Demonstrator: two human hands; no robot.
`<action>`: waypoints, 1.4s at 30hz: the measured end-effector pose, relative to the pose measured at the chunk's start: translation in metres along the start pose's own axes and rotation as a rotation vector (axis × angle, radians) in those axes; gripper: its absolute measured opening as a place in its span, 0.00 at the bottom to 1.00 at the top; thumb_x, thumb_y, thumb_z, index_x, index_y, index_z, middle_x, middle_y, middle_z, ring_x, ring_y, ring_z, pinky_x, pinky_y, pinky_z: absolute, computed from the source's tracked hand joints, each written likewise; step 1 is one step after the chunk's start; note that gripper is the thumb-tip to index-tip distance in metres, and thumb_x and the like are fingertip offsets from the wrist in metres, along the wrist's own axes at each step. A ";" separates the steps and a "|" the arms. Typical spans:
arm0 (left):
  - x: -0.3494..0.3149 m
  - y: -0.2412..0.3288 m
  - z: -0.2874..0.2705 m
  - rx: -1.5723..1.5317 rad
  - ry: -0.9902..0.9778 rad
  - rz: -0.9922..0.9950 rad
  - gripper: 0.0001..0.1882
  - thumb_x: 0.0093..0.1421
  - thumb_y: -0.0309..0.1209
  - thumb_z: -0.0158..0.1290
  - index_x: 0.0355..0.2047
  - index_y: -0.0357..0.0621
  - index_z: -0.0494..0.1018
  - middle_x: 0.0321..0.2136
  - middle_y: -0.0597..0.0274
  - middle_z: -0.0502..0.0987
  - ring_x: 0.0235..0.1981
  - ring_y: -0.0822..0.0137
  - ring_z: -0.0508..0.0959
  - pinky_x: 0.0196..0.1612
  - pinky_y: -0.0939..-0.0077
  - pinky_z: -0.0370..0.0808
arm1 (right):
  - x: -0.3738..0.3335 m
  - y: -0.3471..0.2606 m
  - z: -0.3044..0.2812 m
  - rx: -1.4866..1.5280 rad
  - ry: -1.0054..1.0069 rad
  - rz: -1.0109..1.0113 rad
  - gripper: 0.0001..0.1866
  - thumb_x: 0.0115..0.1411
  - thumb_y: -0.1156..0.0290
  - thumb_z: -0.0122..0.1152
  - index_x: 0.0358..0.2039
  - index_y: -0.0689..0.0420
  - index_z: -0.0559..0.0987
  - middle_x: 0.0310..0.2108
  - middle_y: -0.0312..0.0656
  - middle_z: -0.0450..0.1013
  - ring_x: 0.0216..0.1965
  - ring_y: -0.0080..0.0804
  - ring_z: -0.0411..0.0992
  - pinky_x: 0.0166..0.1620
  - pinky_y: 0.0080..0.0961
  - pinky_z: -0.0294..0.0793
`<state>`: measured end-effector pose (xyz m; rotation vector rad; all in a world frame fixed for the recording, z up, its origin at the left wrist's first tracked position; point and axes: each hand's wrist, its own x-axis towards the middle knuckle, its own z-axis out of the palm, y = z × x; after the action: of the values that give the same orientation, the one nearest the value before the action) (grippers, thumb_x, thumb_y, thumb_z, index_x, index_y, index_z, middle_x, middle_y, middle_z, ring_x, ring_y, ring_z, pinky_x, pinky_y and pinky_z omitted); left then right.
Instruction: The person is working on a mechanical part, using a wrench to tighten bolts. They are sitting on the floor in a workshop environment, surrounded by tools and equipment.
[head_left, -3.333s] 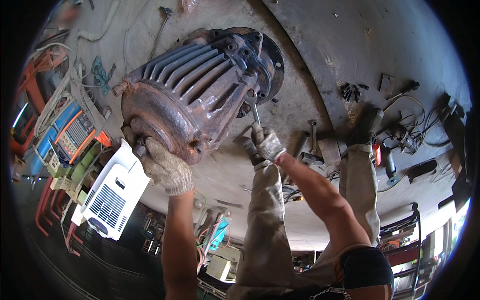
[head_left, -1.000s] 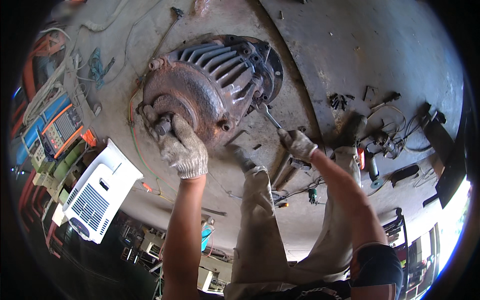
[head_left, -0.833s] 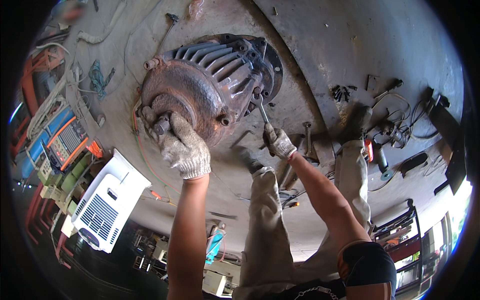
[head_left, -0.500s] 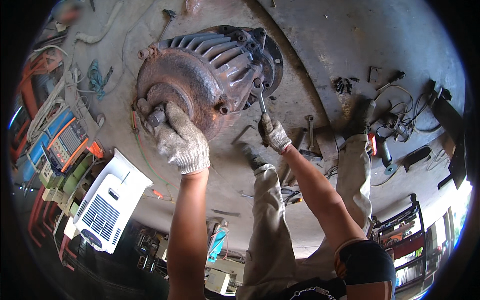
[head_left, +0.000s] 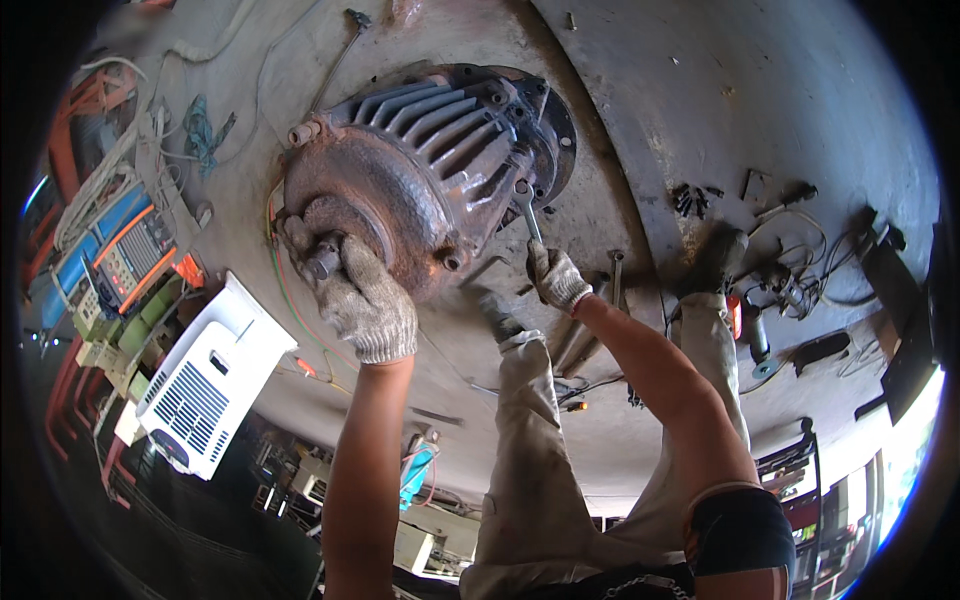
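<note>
A rusty, finned motor-like housing [head_left: 375, 175] lies on its side on the floor, its round flange [head_left: 565, 150] at the far right end. My left hand [head_left: 372, 315], in a dirty knitted glove, grips the stubby shaft [head_left: 323, 260] at the near-left end, thumb on one side; the other fingers are partly hidden. My right hand [head_left: 560, 280], gloved too, is closed around the handle of a wrench [head_left: 530, 215]. The wrench's head is at a bolt spot on the housing's right side; whether it sits fully on a bolt I cannot tell.
An L-shaped hex key [head_left: 487, 270] and another wrench [head_left: 616, 275] lie near my boots. Several dark bolts [head_left: 693, 198] lie to the right, beside cables and a power tool [head_left: 758, 335]. At left stand a white appliance casing [head_left: 205, 385] and an orange-edged control box [head_left: 135, 262].
The view has shifted slightly, so the housing appears lower and to the right. The wrench head has moved slightly relative to the bolt. Both hands keep their grips.
</note>
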<state>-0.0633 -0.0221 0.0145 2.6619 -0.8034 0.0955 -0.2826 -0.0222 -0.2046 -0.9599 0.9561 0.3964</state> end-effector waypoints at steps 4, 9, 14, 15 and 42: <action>0.003 0.002 0.000 -0.040 0.026 -0.007 0.21 0.69 0.33 0.49 0.45 0.17 0.71 0.59 0.24 0.65 0.62 0.33 0.65 0.66 0.48 0.60 | -0.005 -0.046 -0.054 -0.372 -0.122 -0.070 0.30 0.71 0.46 0.43 0.30 0.61 0.80 0.21 0.52 0.74 0.24 0.42 0.76 0.31 0.40 0.77; 0.004 0.001 -0.003 -0.019 0.011 0.023 0.19 0.69 0.32 0.49 0.44 0.20 0.72 0.57 0.26 0.68 0.60 0.35 0.68 0.65 0.49 0.62 | 0.016 -0.129 -0.150 -0.990 -0.447 0.205 0.31 0.69 0.42 0.44 0.36 0.57 0.84 0.27 0.50 0.76 0.28 0.40 0.77 0.33 0.44 0.77; 0.001 0.005 -0.007 0.019 -0.053 -0.024 0.16 0.69 0.31 0.50 0.39 0.23 0.73 0.51 0.30 0.73 0.55 0.38 0.72 0.62 0.48 0.65 | 0.006 -0.140 -0.159 -0.875 -0.363 0.185 0.37 0.66 0.33 0.43 0.37 0.57 0.83 0.24 0.42 0.74 0.25 0.33 0.73 0.31 0.37 0.76; 0.002 0.006 -0.006 0.019 -0.048 -0.018 0.17 0.69 0.32 0.49 0.39 0.23 0.74 0.51 0.30 0.73 0.54 0.38 0.73 0.61 0.49 0.66 | 0.000 -0.135 -0.157 -0.912 -0.307 0.154 0.38 0.66 0.31 0.43 0.38 0.57 0.82 0.23 0.41 0.73 0.24 0.32 0.73 0.30 0.33 0.75; 0.006 0.002 -0.001 0.007 0.053 0.114 0.21 0.70 0.37 0.48 0.42 0.24 0.75 0.45 0.33 0.77 0.50 0.42 0.76 0.57 0.53 0.70 | 0.003 0.007 -0.001 0.001 0.160 -0.089 0.35 0.71 0.42 0.42 0.24 0.64 0.76 0.17 0.52 0.69 0.23 0.49 0.69 0.34 0.43 0.69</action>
<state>-0.0592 -0.0269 0.0167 2.6069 -0.9393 0.1967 -0.2860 -0.0202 -0.2112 -1.0409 1.0537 0.2473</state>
